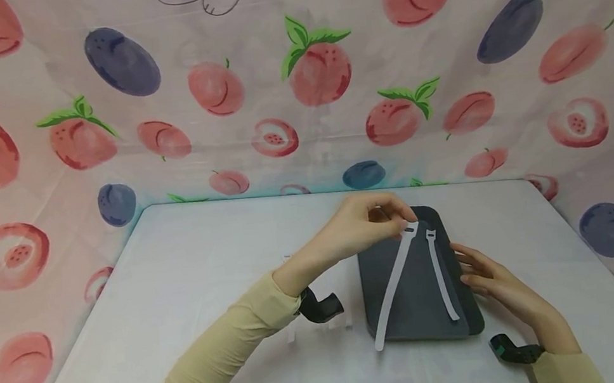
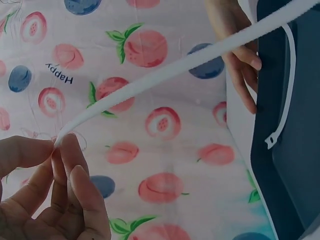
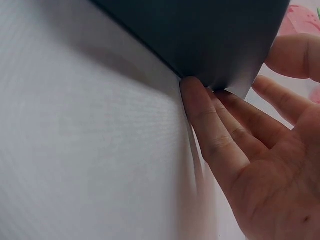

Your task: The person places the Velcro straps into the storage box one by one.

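Observation:
My left hand (image 1: 365, 222) pinches the slotted head end of a white hook-and-loop cable tie (image 1: 394, 292) between thumb and fingertips. The strap slants down over a dark grey tray (image 1: 415, 325), its far end reaching past the tray's near edge. A second white cable tie (image 1: 441, 277) lies lengthwise on the tray's right part, its slotted head (image 2: 271, 142) plain in the left wrist view. My right hand (image 1: 503, 289) touches the tray's right edge with fairly straight fingers. In the right wrist view, those fingertips (image 3: 192, 90) meet the tray's edge (image 3: 145, 47).
Pale strap ends (image 1: 291, 334) show on the white table (image 1: 249, 377) left of the tray, partly hidden by my left forearm. A fruit-print cloth (image 1: 282, 86) rises behind the table and along its sides. Each wrist carries a black camera mount (image 1: 321, 306).

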A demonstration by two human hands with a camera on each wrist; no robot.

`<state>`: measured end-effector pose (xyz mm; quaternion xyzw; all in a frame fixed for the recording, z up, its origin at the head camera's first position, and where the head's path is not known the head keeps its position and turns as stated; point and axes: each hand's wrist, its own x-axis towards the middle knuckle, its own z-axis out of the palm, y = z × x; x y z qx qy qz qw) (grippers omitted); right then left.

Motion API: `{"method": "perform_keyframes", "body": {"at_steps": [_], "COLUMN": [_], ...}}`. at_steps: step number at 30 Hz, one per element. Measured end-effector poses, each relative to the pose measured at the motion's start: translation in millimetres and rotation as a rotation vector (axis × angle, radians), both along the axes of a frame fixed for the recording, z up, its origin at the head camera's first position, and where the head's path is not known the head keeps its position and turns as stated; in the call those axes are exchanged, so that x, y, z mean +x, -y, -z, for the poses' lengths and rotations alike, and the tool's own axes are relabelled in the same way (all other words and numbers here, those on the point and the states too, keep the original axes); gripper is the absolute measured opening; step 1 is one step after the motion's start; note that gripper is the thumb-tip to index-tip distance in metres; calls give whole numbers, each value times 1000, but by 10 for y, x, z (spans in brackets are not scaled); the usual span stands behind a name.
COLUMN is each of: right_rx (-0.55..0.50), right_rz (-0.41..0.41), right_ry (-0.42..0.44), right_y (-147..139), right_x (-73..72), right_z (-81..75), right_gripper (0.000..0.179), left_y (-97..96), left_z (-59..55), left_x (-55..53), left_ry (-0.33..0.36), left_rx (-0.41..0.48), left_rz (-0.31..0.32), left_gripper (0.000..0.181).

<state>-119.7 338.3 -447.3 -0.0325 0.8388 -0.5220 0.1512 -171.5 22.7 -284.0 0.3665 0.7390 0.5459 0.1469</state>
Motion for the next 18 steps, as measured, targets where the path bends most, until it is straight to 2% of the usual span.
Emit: {"method": "perform_keyframes", "body": {"at_steps": [8, 18], "right_rx": [-3, -8], "right_rz": [-10, -21], "right_ry": [-5, -5], "right_y": [-9, -7], "right_x": [2, -3], "right_z": [6, 0], "right_gripper": [67, 67], "left_y": [-260, -502], "left_z": [71, 113], "left_x": [-88, -180], "left_ry": [37, 164], "left_rx": [0, 33], "left_rz": [-37, -64], "left_gripper": [13, 14]}}
